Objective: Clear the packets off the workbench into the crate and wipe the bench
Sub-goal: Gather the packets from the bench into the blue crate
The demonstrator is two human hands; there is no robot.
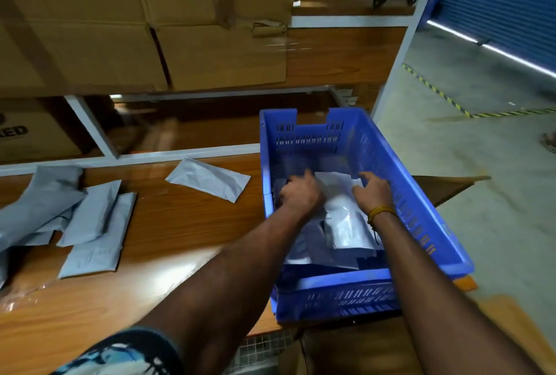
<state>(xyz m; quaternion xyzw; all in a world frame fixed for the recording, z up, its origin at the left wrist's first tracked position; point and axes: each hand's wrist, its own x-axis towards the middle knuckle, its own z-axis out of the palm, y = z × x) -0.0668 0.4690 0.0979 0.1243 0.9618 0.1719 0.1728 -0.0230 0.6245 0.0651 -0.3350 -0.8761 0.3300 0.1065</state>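
Forearms reach into blue crate (427, 212) at surface (168, 224) right edge. Left hand (301, 194) and right hand (374, 194) lie on packets (346, 224) inside; cannot tell either grip, blurred. More packets (90, 218) left on surface, one (207, 179) farther back, boxes (144, 19) behind.

One crate (421, 194), two hands (301, 194).

Wooden workbench (180, 224): blue crate (421, 194) at its right end, lone grey packet (207, 179) mid-bench, packet pile (75, 218) left.
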